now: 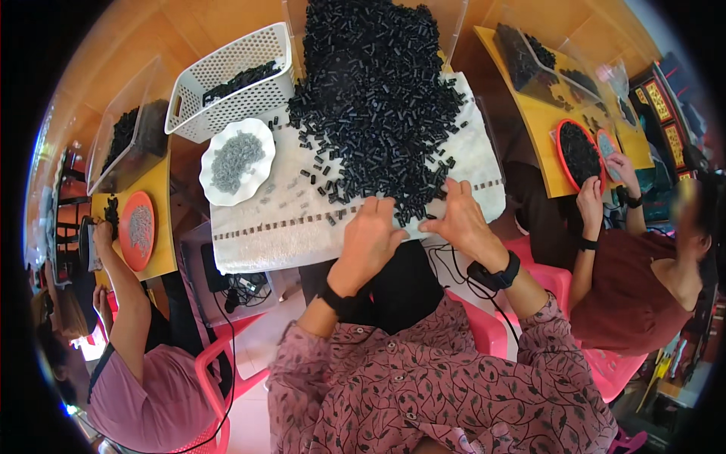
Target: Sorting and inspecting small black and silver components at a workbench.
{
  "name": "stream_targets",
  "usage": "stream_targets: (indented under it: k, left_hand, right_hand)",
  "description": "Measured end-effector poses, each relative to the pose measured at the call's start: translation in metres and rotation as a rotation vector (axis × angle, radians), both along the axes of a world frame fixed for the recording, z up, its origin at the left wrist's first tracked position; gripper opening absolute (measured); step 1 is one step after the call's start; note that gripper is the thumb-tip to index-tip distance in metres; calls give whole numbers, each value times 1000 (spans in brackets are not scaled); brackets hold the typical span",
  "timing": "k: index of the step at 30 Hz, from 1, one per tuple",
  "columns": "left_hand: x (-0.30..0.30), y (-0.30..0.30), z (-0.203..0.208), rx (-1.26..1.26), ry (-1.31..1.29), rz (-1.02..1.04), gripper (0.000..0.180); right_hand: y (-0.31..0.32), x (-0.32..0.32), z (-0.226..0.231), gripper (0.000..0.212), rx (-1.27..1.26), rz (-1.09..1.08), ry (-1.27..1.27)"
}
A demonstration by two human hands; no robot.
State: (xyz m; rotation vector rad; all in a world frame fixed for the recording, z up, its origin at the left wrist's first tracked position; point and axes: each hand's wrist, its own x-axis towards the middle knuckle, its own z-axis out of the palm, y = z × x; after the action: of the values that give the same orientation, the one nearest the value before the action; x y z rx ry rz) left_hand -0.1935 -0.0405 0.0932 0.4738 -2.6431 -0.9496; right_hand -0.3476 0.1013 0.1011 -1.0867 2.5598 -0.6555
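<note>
Black tube pieces (378,91), small short cylinders, heaped in a big pile on a white cloth (257,234) spread over the table (204,23), w/ strays scattered toward the near edge. Left hand (368,238) lies palm-down at the pile's near edge, fingers together & curled onto the cloth, touching a few pieces; can't tell if it grips any. Right hand (457,219) just beside it, fingertips pinched together at the pile's rim, on or right at the pieces; too small to tell if one is clamped. Both wrists wear dark bands.

Left of the pile: white scalloped plate (237,161) holding grey bits, touching the cloth's far-left corner. Behind it, white perforated basket (231,79) w/ more black pieces inside.

Far left, another person's hand near an orange plate (138,230) of grey bits. Far right, a 2nd person's hands at a red plate (578,153) filled w/ black pieces.
</note>
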Motion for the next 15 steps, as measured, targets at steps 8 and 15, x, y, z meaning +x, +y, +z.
stream_targets:
  k: [8, 15]
  left_hand:
    - [-28, -4, -11, 74, -97, 98, 55]
    - [-44, -18, -19, 89, 27, 120, 43]
  right_hand:
    - [-14, -12, 10, 83, 92, 53, -63]
    - [-26, -20, 8, 62, 3, 51, -21]
